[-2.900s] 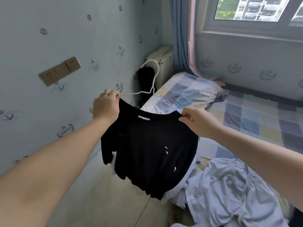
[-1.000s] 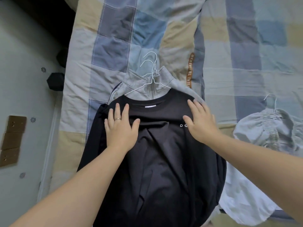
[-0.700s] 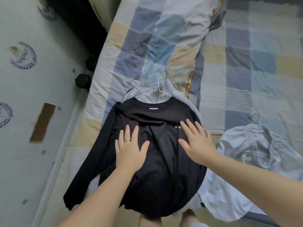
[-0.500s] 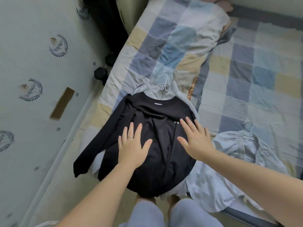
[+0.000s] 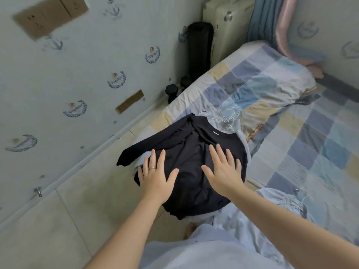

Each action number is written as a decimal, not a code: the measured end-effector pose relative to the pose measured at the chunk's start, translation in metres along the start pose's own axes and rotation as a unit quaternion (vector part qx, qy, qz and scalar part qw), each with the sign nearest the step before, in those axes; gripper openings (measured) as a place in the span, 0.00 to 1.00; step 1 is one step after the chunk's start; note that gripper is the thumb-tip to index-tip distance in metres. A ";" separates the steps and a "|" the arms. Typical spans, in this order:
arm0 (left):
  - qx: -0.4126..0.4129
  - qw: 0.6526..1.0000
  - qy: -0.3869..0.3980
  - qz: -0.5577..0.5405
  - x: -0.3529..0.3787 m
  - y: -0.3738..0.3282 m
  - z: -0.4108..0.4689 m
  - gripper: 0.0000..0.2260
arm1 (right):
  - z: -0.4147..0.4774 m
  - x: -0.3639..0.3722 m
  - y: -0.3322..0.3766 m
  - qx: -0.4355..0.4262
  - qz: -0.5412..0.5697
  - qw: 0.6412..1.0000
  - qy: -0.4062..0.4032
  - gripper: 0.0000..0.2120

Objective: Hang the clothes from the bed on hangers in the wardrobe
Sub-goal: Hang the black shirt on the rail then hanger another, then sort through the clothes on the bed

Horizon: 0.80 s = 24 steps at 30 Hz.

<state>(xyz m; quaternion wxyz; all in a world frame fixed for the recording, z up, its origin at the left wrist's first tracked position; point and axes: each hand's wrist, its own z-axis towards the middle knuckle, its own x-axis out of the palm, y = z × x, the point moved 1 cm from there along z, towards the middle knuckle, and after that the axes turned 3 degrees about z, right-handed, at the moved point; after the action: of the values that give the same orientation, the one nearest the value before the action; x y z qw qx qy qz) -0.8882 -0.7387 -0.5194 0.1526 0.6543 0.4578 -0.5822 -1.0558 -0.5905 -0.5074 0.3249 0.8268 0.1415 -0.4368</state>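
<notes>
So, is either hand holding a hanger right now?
No, the left hand and right hand both lie flat, fingers spread, on the black top, clear of the hanger hooks past its collar.

Dumbbells [image 5: 172,91] lie near a rolled black mat [image 5: 200,47].

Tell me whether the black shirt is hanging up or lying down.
Lying down: the black shirt is spread over the bed, left hand and right hand flat on it.
</notes>
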 end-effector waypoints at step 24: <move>-0.185 0.982 -0.021 -0.018 -0.005 0.258 -0.409 0.36 | -0.323 0.217 0.175 -0.236 -0.130 0.962 0.051 0.34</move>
<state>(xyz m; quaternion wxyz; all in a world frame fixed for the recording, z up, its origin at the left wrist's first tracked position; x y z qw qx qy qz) -0.4330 -0.5781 -0.4883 0.2701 0.5938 0.5661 -0.5040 -0.6365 -0.5189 -0.4804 0.4440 0.7222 0.3630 -0.3867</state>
